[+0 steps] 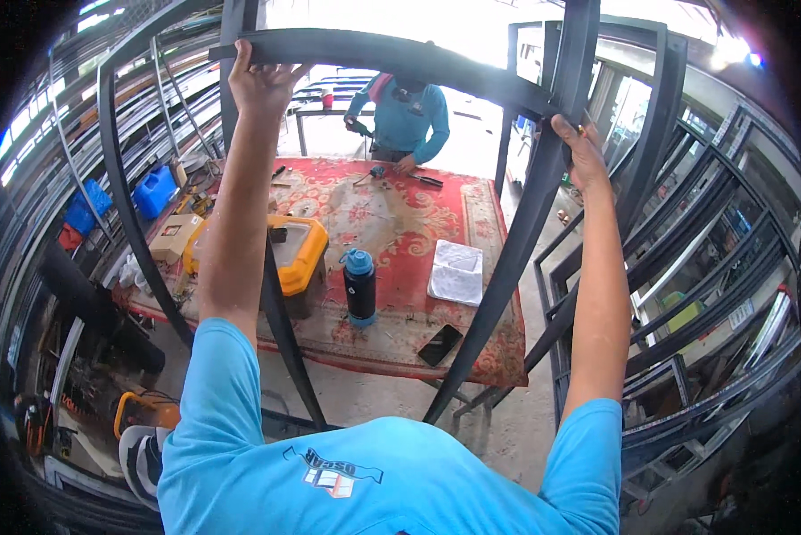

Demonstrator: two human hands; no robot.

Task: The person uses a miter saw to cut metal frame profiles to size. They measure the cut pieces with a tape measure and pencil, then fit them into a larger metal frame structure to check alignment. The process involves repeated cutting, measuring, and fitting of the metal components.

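Observation:
Both my arms are raised in front of me at a tall dark metal frame (391, 55). My left hand (262, 85) grips the left end of its top crossbar from below, with one digit up against the front face and the other fingers partly behind the bar. My right hand (583, 156) is closed around the right upright (529, 201), just under the joint with the crossbar. Part of those fingers is hidden, so I cannot see whether they hold anything small as well. The frame's legs slant down toward the floor before me.
Behind the frame stands a table with a red patterned cloth (400, 236), bearing a yellow-lidded toolbox (304, 245), a dark bottle (360, 290), paper (456, 272) and a phone (439, 344). Across it, a co-worker (409, 116) holds a green tool. Metal profiles fill the left; more frames (712, 205) lean right.

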